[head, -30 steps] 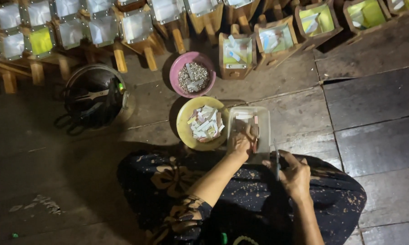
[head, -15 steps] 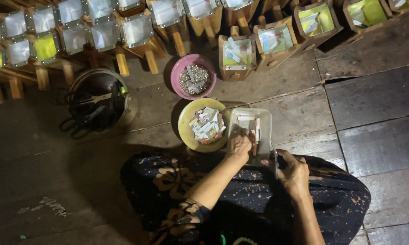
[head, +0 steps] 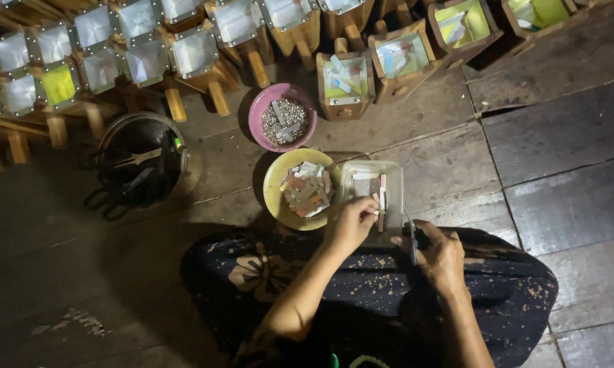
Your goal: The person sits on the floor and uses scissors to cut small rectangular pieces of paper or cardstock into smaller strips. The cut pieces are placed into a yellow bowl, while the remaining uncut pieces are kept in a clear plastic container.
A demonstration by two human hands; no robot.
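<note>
My left hand (head: 352, 222) reaches into a clear plastic tub (head: 361, 174) on the wooden floor, its fingertips pinched on a small paper strip (head: 378, 204) among a few others. My right hand (head: 440, 253) rests over my lap on dark patterned cloth (head: 361, 300) and grips a thin dark tool (head: 412, 240) that points toward the tub. Left of the tub sits a yellow bowl (head: 274, 191) heaped with coloured paper strips.
A pink bowl (head: 259, 112) of small grey bits stands behind the yellow one. A dark round pot (head: 140, 163) with scissors in it sits at the left. Rows of small wooden box frames (head: 204, 54) with paper panels line the far side.
My left hand has drawn slightly back toward me inside the tub. The right hand has barely moved, and the view has shifted a little.
</note>
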